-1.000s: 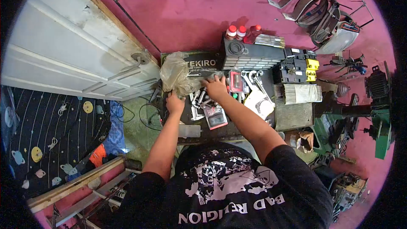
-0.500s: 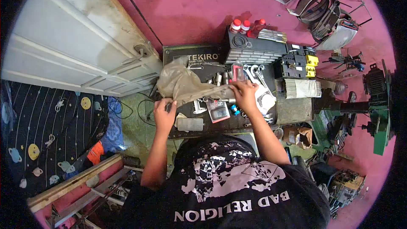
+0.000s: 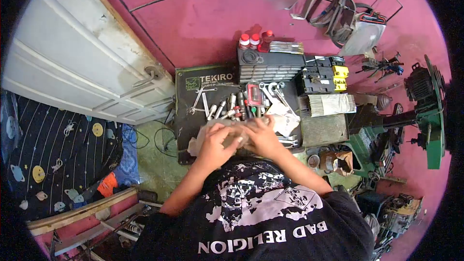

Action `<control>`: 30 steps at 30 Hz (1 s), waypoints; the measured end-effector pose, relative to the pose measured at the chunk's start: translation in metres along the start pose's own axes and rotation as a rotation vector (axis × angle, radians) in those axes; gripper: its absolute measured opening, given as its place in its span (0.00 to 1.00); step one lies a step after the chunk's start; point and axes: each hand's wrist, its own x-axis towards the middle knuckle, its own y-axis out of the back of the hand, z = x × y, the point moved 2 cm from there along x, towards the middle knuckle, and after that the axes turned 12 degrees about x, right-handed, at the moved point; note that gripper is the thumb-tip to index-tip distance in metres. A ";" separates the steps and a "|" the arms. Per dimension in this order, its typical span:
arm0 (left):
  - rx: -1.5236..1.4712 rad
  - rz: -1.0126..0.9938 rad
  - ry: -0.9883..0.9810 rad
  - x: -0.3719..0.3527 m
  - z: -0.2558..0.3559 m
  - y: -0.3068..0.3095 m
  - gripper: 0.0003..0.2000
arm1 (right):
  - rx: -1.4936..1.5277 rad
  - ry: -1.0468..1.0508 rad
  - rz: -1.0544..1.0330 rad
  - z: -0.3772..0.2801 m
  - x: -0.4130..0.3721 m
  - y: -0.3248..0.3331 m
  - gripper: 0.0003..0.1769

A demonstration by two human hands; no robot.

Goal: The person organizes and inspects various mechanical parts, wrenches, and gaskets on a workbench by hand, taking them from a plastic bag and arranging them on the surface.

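Note:
A thin, brownish, see-through plastic bag (image 3: 243,137) is bunched up low over the front of the workbench. My left hand (image 3: 218,144) grips its left part with bent fingers, and my right hand (image 3: 265,137) holds it from the right. The two hands are close together, and motion blurs the bag between them. Just beyond lie several sockets (image 3: 221,109) and a red-framed case (image 3: 253,95). Wrenches (image 3: 198,97) rest at the left of the bench, with larger spanners (image 3: 278,95) at the right. White paper packaging (image 3: 286,123) is beside my right hand.
A grey drawer organiser (image 3: 270,65) stands at the back, topped by red-and-white bottles (image 3: 244,41). Black-and-yellow boxes (image 3: 333,75) are to its right. A green drill press (image 3: 427,116) is at far right. The white door (image 3: 77,43) stands at left.
My hands have come together and closer to my body, gathering the bag that was stretched between them. Sockets and wrenches it covered now show. The view has shifted slightly.

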 end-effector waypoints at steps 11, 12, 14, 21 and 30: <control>0.713 -0.168 0.092 -0.010 -0.035 -0.073 0.38 | 0.593 -0.936 0.158 0.135 -0.070 -0.011 0.22; 0.658 -0.239 0.074 -0.012 -0.055 -0.083 0.29 | 0.596 -0.937 0.155 0.137 -0.075 -0.011 0.22; 0.604 -0.309 0.062 -0.014 -0.075 -0.099 0.21 | 0.395 -0.944 0.121 0.142 -0.087 -0.008 0.27; 0.422 -0.106 0.346 -0.017 -0.101 -0.115 0.11 | 0.052 -0.771 -0.062 0.148 -0.125 -0.021 0.47; 0.768 0.064 0.314 -0.026 -0.098 -0.105 0.18 | -0.050 -0.716 0.044 0.173 -0.155 -0.024 0.41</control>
